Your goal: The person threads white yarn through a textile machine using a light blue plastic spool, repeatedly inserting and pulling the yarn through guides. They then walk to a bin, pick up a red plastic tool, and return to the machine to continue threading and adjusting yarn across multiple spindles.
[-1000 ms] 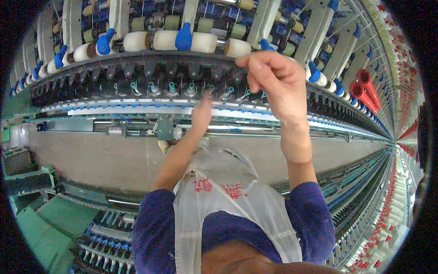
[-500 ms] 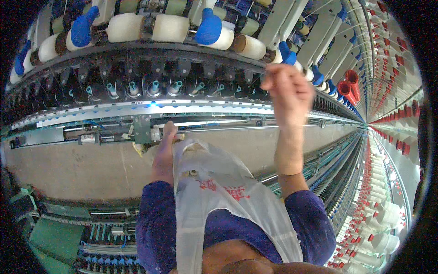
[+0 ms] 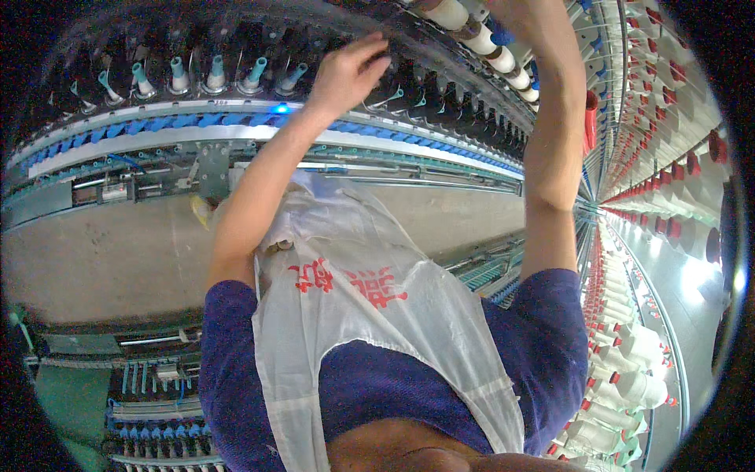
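Row of teal spindles (image 3: 212,75) standing along the dark upper rail of a long spinning frame (image 3: 236,149), most of those in view bare of yarn. Left hand (image 3: 346,75) raised to that rail, just right of the bare spindles, fingers (image 3: 370,59) loosely curled and close together, tips touching the dark parts above one spindle; whether anything is pinched between them cannot be told. Right hand out of view past the top edge, only its forearm (image 3: 550,134) showing, raised beside cream bobbins (image 3: 480,39) hanging above and right of the spindles; grip cannot be told. Work judged to be mid-way: one spindle position being tended, many more stretching off to the right. Below the spindles, a thin white plastic bag (image 3: 370,315) with red marks hanging over a blue shirt (image 3: 543,346). Far right of the spindles, an aisle with rows of white cones (image 3: 629,370).
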Available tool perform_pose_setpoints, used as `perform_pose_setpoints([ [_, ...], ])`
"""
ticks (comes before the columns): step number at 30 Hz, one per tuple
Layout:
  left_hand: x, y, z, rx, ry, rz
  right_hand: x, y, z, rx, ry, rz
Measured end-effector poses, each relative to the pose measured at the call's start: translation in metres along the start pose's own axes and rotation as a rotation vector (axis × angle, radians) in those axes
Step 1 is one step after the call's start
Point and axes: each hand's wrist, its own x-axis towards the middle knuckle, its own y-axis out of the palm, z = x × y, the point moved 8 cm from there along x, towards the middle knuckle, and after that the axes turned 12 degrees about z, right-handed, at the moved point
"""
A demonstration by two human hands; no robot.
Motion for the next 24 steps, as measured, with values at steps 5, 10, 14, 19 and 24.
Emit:
perform_pose_setpoints([
  [5,0.005,0.013,0.029,-0.108,-0.360,0.199,0.035,0.051,-0.026,-0.537,0.116,0.240],
  [10,-0.020,0.020,0.024,-0.031,-0.324,0.249,0.026,0.041,-0.017,-0.450,-0.109,0.046],
  [14,-0.043,0.018,0.021,0.035,-0.328,0.275,-0.058,0.049,0.015,-0.330,-0.104,-0.324],
  [19,-0.097,-0.002,0.039,-0.011,-0.531,0.274,-0.191,0.291,0.042,0.240,0.133,0.233],
  [24,-0.153,-0.018,0.053,0.168,-0.735,0.418,-0.331,0.541,0.049,0.434,0.669,1.140],
])
